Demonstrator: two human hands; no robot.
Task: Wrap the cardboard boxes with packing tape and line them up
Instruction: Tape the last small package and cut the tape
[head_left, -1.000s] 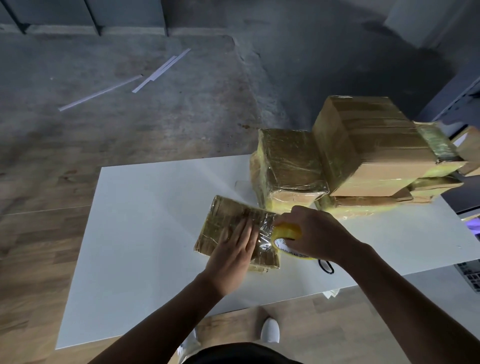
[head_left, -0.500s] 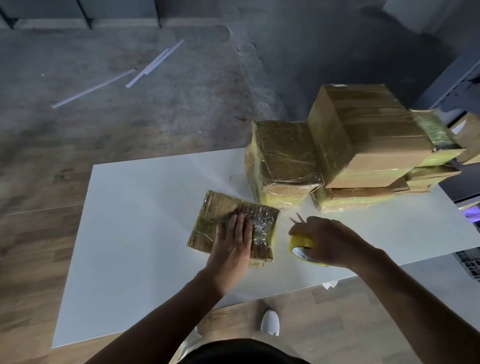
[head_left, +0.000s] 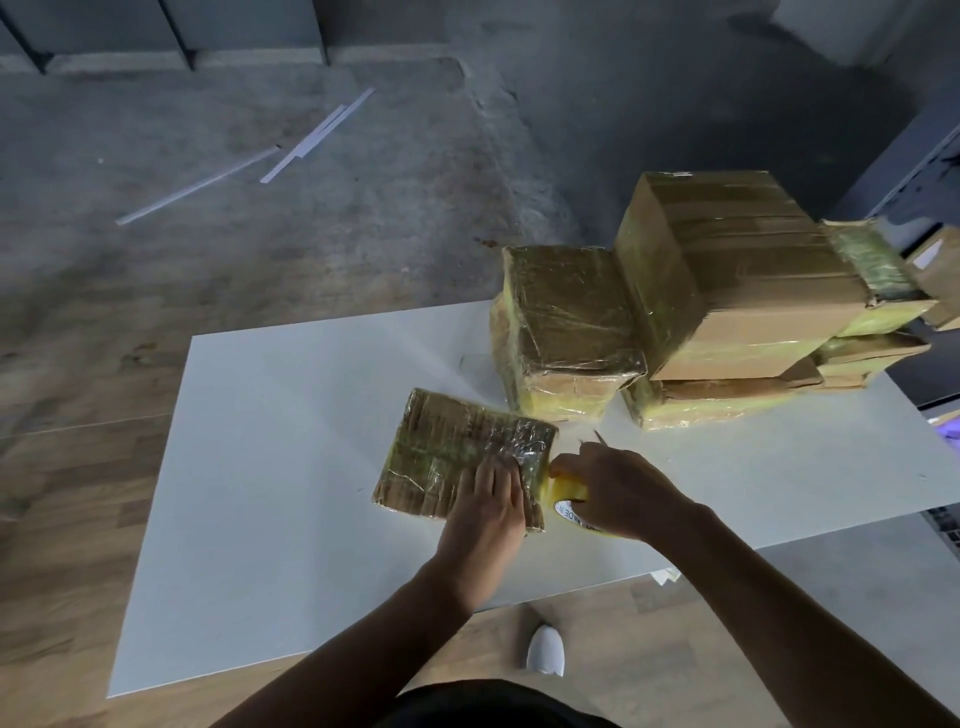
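Note:
A flat cardboard box (head_left: 441, 457), partly wrapped in shiny tape, lies on the white table (head_left: 270, 467). My left hand (head_left: 485, 514) presses flat on its right end with straight fingers. My right hand (head_left: 618, 493) grips a yellow roll of packing tape (head_left: 566, 499) held against the box's right edge. Behind them stand taped boxes: a medium one (head_left: 569, 317) and a large one (head_left: 727, 260) stacked on flatter boxes (head_left: 717, 405).
A thin pointed tip (head_left: 600, 436) sticks out just beyond my right hand. More wrapped boxes (head_left: 878, 291) crowd the table's far right corner. White strips (head_left: 311, 140) lie on the concrete floor. A white shoe (head_left: 545, 649) shows under the table's near edge.
My right hand pulled the tape roll away to the right of the box, then brought it back against the box's right edge. My left hand stayed pressed on the box.

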